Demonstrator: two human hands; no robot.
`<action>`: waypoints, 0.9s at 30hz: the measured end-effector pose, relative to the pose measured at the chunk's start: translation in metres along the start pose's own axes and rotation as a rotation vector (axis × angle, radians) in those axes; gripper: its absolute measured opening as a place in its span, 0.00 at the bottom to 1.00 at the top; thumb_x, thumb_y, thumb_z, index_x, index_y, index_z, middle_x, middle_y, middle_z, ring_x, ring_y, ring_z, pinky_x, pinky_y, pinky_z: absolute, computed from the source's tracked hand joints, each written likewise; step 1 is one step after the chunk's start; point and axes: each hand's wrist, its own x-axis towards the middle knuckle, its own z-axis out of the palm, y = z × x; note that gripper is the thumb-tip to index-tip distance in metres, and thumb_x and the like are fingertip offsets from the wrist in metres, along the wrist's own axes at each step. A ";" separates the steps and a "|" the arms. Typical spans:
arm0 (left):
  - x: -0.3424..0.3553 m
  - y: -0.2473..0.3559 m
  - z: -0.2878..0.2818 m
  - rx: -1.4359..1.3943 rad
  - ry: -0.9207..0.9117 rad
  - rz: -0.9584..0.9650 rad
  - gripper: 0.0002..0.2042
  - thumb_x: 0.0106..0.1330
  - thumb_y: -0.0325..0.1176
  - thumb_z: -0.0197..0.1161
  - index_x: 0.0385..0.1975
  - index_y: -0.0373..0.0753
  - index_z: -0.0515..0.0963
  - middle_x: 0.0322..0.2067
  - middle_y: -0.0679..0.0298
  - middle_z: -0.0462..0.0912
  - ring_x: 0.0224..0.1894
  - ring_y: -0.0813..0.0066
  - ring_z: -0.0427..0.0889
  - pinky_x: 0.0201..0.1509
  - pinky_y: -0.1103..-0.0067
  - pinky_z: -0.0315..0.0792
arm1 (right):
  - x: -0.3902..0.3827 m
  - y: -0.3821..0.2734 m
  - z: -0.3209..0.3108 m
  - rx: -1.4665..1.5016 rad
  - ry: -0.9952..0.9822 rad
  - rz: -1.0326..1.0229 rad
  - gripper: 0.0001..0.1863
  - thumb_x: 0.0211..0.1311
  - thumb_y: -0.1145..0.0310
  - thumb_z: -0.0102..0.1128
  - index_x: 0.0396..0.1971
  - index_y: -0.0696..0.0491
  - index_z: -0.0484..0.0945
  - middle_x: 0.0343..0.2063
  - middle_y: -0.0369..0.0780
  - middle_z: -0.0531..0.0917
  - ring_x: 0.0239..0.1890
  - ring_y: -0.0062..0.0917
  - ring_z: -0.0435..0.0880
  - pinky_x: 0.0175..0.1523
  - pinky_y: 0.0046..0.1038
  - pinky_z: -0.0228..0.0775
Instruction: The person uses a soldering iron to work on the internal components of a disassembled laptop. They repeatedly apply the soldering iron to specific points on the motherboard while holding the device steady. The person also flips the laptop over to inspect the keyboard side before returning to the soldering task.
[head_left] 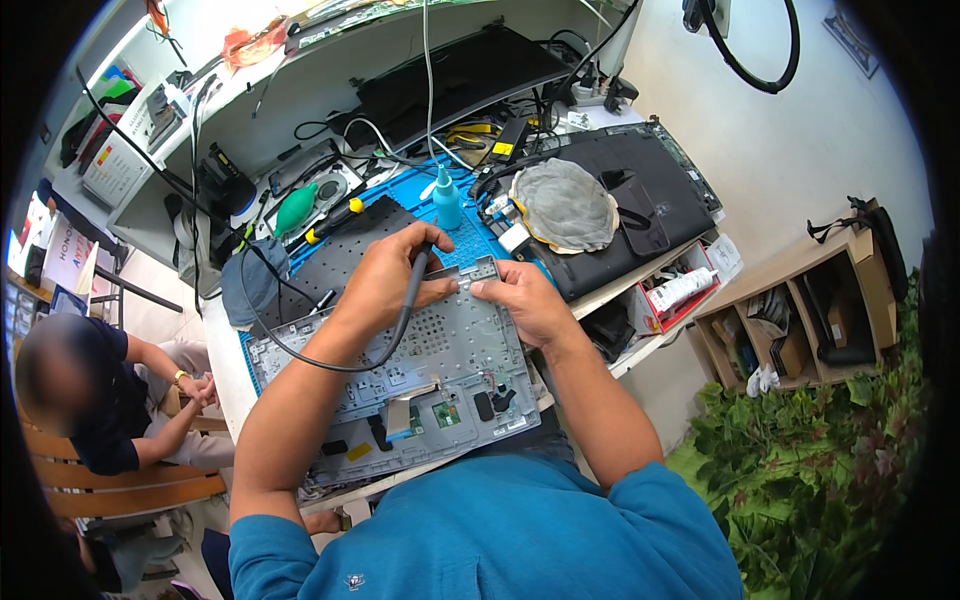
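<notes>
Two bare hands at the far edge of a grey laptop panel [465,345] on the near side of the tabletop [222,370].

The left hand [385,280] has its fingers wrapped round a black corded tool [411,295]; its tip cannot be made out; the right hand [530,300] pinches the panel's far right corner, thumb on top; a firm right pinch and a light, steady left grip would probably serve best, the thumbs kept clear of the tip; around them, a green bulb blower [296,208] lies far left; the cord loops across the left forearm and could snag; a blue bottle [446,203] stands just beyond the left hand; a grey round pad [565,205] rests far right.
</notes>
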 end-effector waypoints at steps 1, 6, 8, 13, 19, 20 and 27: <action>-0.001 0.001 0.000 0.000 0.002 -0.003 0.22 0.53 0.33 0.83 0.46 0.41 0.82 0.30 0.67 0.83 0.32 0.78 0.81 0.38 0.77 0.76 | -0.002 -0.002 -0.001 0.010 -0.008 0.021 0.10 0.64 0.75 0.66 0.43 0.61 0.84 0.36 0.38 0.88 0.34 0.19 0.86 0.41 0.23 0.80; -0.004 -0.001 -0.004 -0.032 -0.002 -0.007 0.22 0.53 0.29 0.83 0.47 0.41 0.80 0.31 0.70 0.82 0.33 0.83 0.78 0.38 0.81 0.73 | -0.016 -0.014 -0.002 -0.010 0.030 0.028 0.09 0.63 0.75 0.65 0.41 0.61 0.84 0.33 0.35 0.86 0.30 0.15 0.82 0.37 0.20 0.75; -0.004 0.004 -0.005 -0.018 -0.012 -0.012 0.22 0.54 0.27 0.83 0.47 0.40 0.80 0.31 0.71 0.82 0.33 0.85 0.78 0.38 0.83 0.72 | -0.016 -0.011 -0.003 -0.037 0.068 -0.006 0.08 0.62 0.75 0.66 0.40 0.61 0.85 0.30 0.32 0.84 0.27 0.13 0.78 0.33 0.18 0.69; -0.006 0.007 -0.006 0.017 0.001 -0.006 0.22 0.54 0.27 0.83 0.47 0.40 0.80 0.30 0.71 0.82 0.33 0.85 0.78 0.37 0.83 0.72 | -0.014 -0.008 0.000 -0.130 0.111 -0.070 0.05 0.59 0.75 0.70 0.34 0.59 0.85 0.24 0.28 0.81 0.21 0.08 0.68 0.27 0.16 0.55; -0.007 0.009 -0.007 -0.016 -0.005 -0.031 0.22 0.53 0.28 0.83 0.46 0.40 0.80 0.31 0.71 0.83 0.33 0.85 0.78 0.38 0.83 0.73 | -0.013 -0.004 -0.001 -0.121 0.124 -0.069 0.05 0.59 0.75 0.71 0.32 0.60 0.85 0.25 0.30 0.82 0.23 0.09 0.71 0.29 0.16 0.59; -0.007 0.009 -0.006 -0.014 -0.005 -0.032 0.22 0.53 0.28 0.83 0.46 0.40 0.80 0.31 0.71 0.83 0.33 0.85 0.78 0.38 0.83 0.73 | -0.014 -0.005 0.000 -0.132 0.120 -0.080 0.05 0.59 0.75 0.70 0.32 0.60 0.85 0.25 0.30 0.82 0.23 0.10 0.72 0.29 0.16 0.60; -0.008 0.007 -0.006 -0.028 -0.009 -0.019 0.22 0.53 0.27 0.83 0.46 0.41 0.80 0.32 0.71 0.82 0.35 0.85 0.78 0.39 0.83 0.73 | -0.008 0.007 -0.005 -0.170 0.097 -0.153 0.04 0.60 0.77 0.67 0.33 0.62 0.85 0.27 0.33 0.85 0.27 0.12 0.79 0.33 0.18 0.69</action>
